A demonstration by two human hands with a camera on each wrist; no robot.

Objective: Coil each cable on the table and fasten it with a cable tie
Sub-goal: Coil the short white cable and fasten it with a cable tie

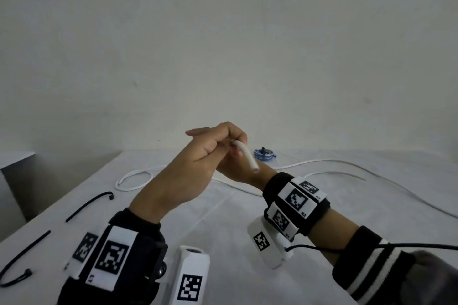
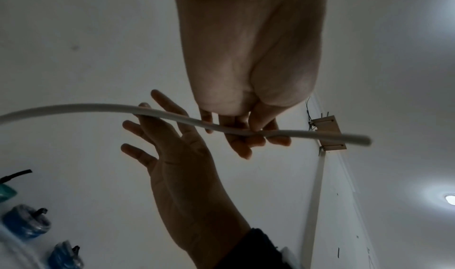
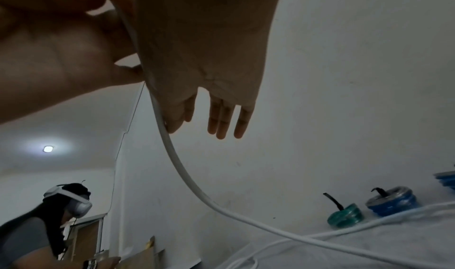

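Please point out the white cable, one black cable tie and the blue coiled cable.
white cable (image 1: pixel 245 155): head view, the raised end section by the hands.
black cable tie (image 1: pixel 86 205): head view, middle of its strap.
blue coiled cable (image 1: pixel 264 154): head view, centre of coil.

Head looks down; wrists perhaps upward (sharing white cable (image 2: pixel 172 115)).

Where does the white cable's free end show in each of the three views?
Head: centre, free end poking down from the left hand.
Left wrist: right of centre, free end past the pinching fingers.
Right wrist: not visible; cable only.
Shared landmark: blue coil.
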